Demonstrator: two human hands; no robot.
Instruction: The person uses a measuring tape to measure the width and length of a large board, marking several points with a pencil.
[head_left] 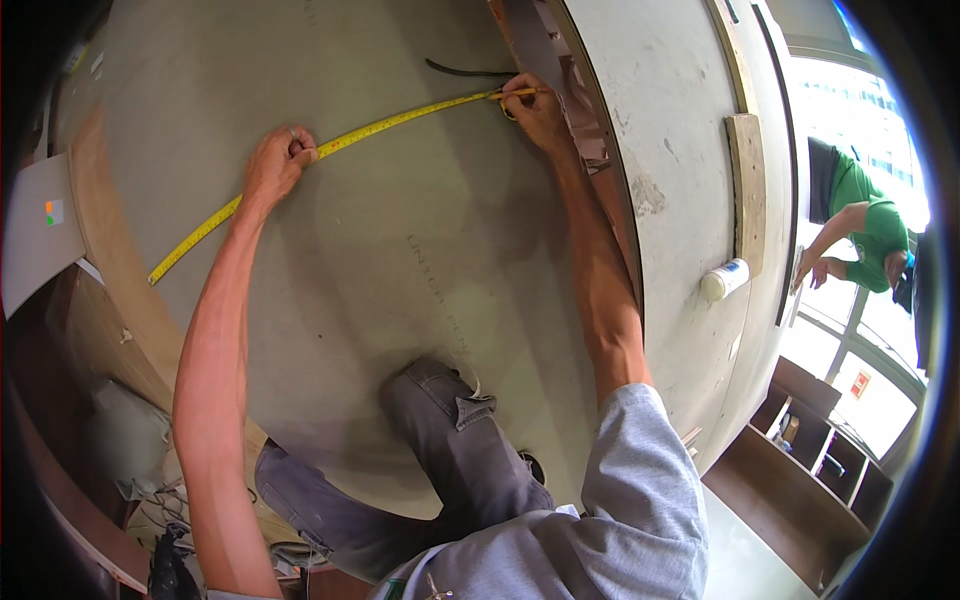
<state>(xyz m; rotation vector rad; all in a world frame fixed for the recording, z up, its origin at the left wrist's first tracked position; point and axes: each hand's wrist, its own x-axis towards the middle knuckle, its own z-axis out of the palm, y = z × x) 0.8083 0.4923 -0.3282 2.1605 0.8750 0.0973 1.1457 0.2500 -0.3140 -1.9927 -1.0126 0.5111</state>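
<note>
A yellow tape measure blade stretches across a large grey-brown board, its free left end lying on the board. My left hand pinches the blade part way along, thumb against fingers, with a ring on one finger. At the blade's right end, close to the board's edge, my right hand is closed round a thin yellow pencil. A small yellow loop shows under its fingers; what it belongs to is partly hidden. Just beyond that hand lies a thin black strip.
Right of the board stands a pale panel carrying a wooden batten and a white bottle. Farther right a person in a green shirt leans over. Brown shelving is at lower right; plywood and a bag lie left.
</note>
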